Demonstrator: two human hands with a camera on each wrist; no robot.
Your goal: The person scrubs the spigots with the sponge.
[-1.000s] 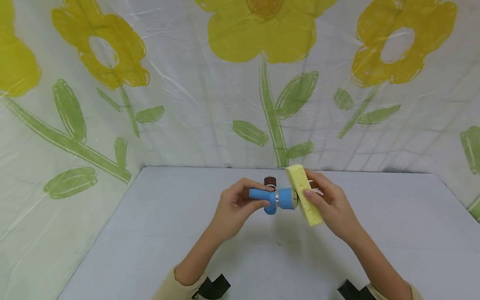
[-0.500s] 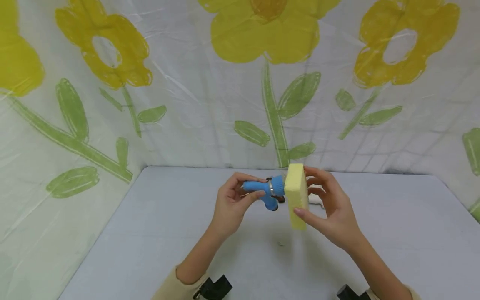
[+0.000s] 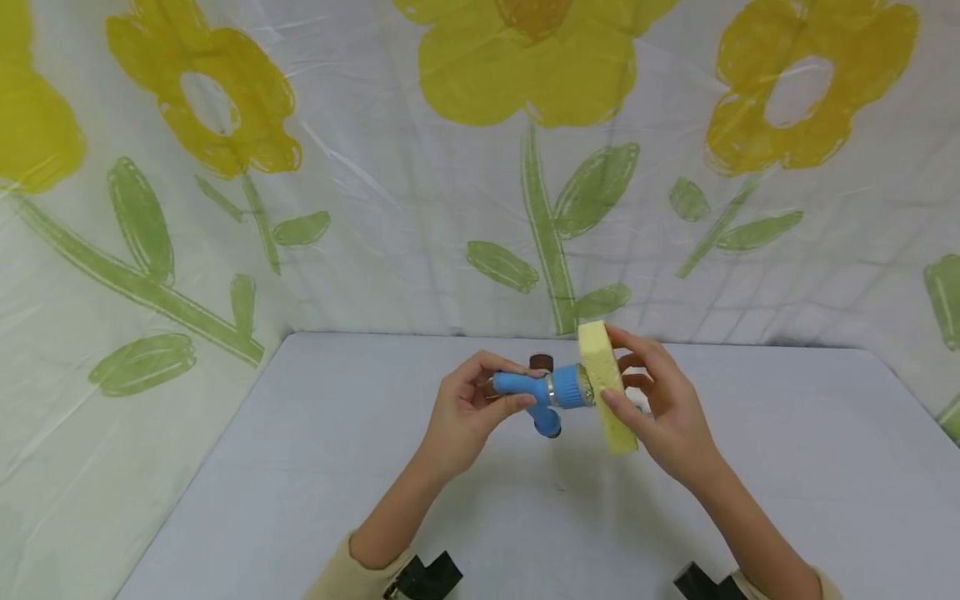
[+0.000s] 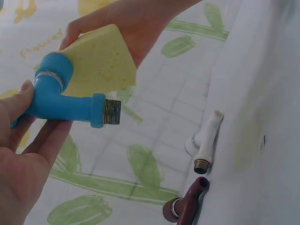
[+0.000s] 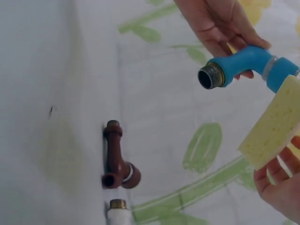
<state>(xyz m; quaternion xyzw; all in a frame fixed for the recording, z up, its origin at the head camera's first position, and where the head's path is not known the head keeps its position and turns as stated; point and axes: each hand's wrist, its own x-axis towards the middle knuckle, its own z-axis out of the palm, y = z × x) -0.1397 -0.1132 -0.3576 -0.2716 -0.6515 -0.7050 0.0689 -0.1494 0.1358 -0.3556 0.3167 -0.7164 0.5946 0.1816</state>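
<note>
My left hand [image 3: 468, 408] pinches a blue tap [image 3: 528, 385] by its narrow end, thumb on the near side and fingers on the far side. The tap has a ribbed collar and, in the left wrist view, a threaded metal end [image 4: 112, 111]. A yellow sponge [image 3: 609, 400] is gripped by my right hand [image 3: 671, 408], with the thumb on its near edge and the fingers behind. In the head view the sponge's flat face meets the tap's collar end. Both things are held above the table.
A brown tap [image 5: 115, 150] and a white tap [image 4: 207, 140] lie on the white table [image 3: 315, 467] beyond the hands, partly hidden in the head view. A sheet printed with yellow flowers [image 3: 525, 75] hangs behind the table.
The tap tilted and the sponge turned more upright at mid-interval; now both have swung back near their earlier angles. Both hands kept their holds, with the sponge staying at the collar end.
</note>
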